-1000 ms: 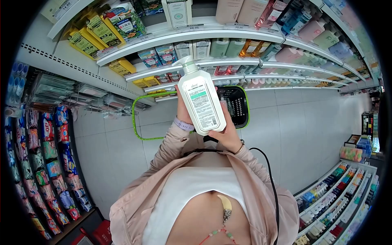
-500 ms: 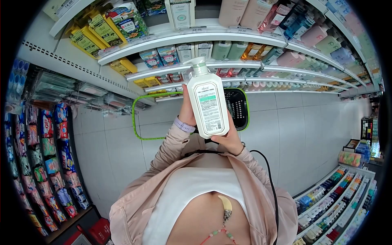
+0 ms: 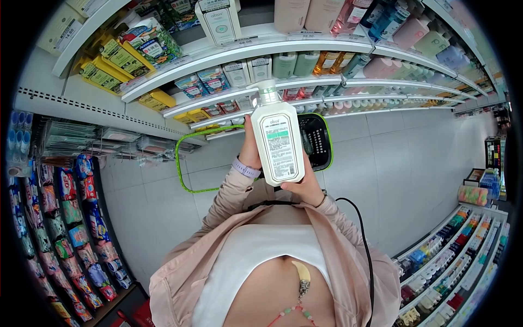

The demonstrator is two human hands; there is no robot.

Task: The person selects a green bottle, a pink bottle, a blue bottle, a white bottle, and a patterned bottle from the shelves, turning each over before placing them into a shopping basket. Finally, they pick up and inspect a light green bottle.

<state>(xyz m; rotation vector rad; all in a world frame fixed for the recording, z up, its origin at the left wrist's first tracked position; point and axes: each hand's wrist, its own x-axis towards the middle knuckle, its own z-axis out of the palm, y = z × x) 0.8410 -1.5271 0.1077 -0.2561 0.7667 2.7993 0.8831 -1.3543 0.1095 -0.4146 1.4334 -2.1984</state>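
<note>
A white pump bottle (image 3: 280, 144) is held upright in front of my chest, its printed back label with a green band facing me. My left hand (image 3: 250, 147) grips its left side, fingers mostly behind the bottle. On the lower right, my right hand (image 3: 307, 186) is closed around it, with the thumb on the front near the base. Below and beyond the bottle, a black shopping basket (image 3: 325, 144) with a green rim is partly hidden by my hands and the bottle.
Shelves (image 3: 250, 52) of bottles and boxes curve across the front. Hanging packets (image 3: 71, 212) line the left side. Low racks of small products (image 3: 441, 256) stand at the right. A black cable (image 3: 364, 234) hangs beside my right arm. Grey floor tiles (image 3: 376, 163) lie between.
The view has shifted and turned slightly, so the shelves appear moved left and tilted. Both hands keep the bottle in nearly the same place.
</note>
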